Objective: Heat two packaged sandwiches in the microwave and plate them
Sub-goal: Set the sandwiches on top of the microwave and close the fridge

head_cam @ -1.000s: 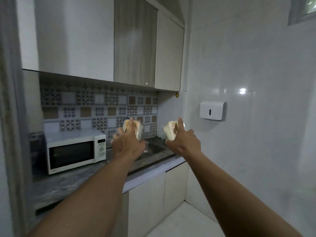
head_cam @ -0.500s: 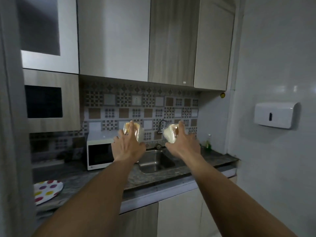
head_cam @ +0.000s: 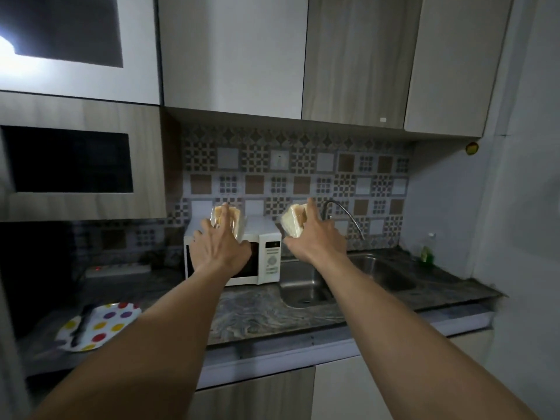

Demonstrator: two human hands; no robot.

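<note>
**A:** What are the hands doing?

**B:** Both arms are stretched out in front at about the same height. The left hand [head_cam: 219,248] holds one packaged sandwich [head_cam: 228,221], fingers [head_cam: 225,214] clamped on the wrapper with the forefinger laid up its near face. The right hand [head_cam: 318,241] holds the second packaged sandwich [head_cam: 292,221], its fingers closed on it as well, forefinger pointing upward along the bread.

**A:** Where do the sandwiches sit relative to the kitchen?

**B:** Both are in the air, above the counter [head_cam: 272,313]. The left one appears in front of the top of the white microwave [head_cam: 266,259], and the right one shows between the microwave and the curved tap [head_cam: 345,215]. The two packs are apart from each other.

**A:** Is the microwave door shut?

**B:** It looks shut; the left hand covers much of the dark window. The control panel is on its right side.

**A:** Anything else on the counter?

**B:** A white plate with coloured dots [head_cam: 100,325] lies near the left front edge, with a dark utensil across it; I cannot tell what kind. The steel sink [head_cam: 306,286] is set into the counter just right of the microwave. A green bottle [head_cam: 425,254] stands at the back right, near the wall. A power strip [head_cam: 118,269] with a small red light lies left of the microwave.
</note>
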